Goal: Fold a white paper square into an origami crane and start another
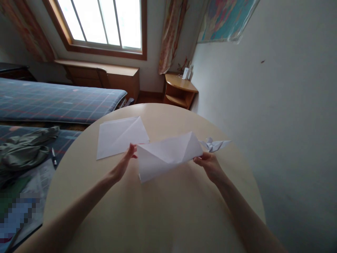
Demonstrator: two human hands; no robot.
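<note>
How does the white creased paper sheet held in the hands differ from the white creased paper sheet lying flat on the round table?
The held white creased paper sheet is lifted off the round beige table, gripped at its ends by the left hand and right hand; the flat white creased paper sheet rests untouched on the table. The held sheet bends and sags; the flat one lies level, farther away to the left. Both are white with diagonal creases.

Both forearms are bare to the frame's edge (no sleeves, watch or rings); slender build.
</note>
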